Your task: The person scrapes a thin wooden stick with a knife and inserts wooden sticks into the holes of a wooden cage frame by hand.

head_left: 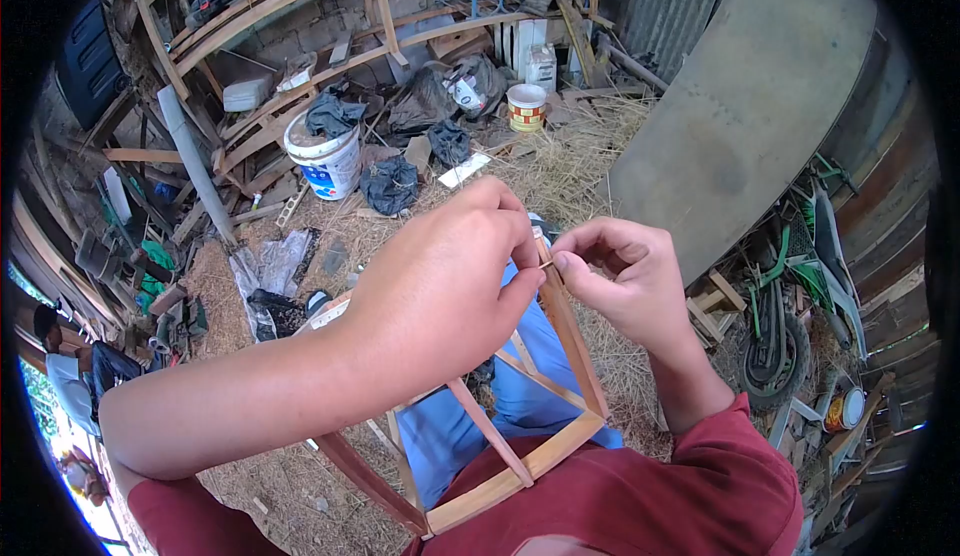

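Note:
A wooden frame (565, 441) with slats rests on my lap, its near end against my shirt. My left hand (450, 266) reaches across above the frame, thumb and fingers pinched together by the far end of its right-hand rail (568, 341). From the other side my right hand (625, 281) meets it, thumb and forefinger closed and the other fingers curled. A thin light sliver shows between the two sets of fingertips; it is too small to name. My left hand and forearm hide much of the frame's far and left parts.
Straw covers the ground. Ahead stand a white bucket (328, 163) with black plastic and a smaller paint bucket (526, 108). A large grey panel (745, 106) leans at the right above a small motorbike (775, 331). Wooden shelving (290, 11) lines the back. A seated person (95, 361) is at far left.

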`<state>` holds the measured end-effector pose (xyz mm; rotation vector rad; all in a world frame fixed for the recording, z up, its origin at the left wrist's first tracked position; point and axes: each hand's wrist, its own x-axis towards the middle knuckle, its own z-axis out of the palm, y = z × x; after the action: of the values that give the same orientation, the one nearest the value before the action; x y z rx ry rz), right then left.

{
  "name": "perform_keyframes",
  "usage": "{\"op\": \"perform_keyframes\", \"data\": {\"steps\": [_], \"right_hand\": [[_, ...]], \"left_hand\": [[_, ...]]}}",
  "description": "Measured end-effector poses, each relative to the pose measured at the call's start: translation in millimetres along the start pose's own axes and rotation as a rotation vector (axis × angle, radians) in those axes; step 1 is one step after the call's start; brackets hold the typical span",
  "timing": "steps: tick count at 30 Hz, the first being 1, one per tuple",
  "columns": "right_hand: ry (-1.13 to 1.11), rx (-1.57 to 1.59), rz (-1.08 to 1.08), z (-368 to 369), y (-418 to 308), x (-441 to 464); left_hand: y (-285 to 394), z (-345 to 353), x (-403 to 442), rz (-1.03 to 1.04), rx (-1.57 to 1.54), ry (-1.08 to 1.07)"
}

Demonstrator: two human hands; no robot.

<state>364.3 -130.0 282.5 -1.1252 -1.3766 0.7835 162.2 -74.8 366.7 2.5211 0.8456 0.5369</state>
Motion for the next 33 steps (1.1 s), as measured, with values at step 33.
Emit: {"op": "perform_keyframes", "data": {"steps": [33], "right_hand": [[0.169, -0.335, -0.181, 10, -21, -14]], "left_hand": [[-2, 4, 3, 0.089, -0.038, -0.011]]}}
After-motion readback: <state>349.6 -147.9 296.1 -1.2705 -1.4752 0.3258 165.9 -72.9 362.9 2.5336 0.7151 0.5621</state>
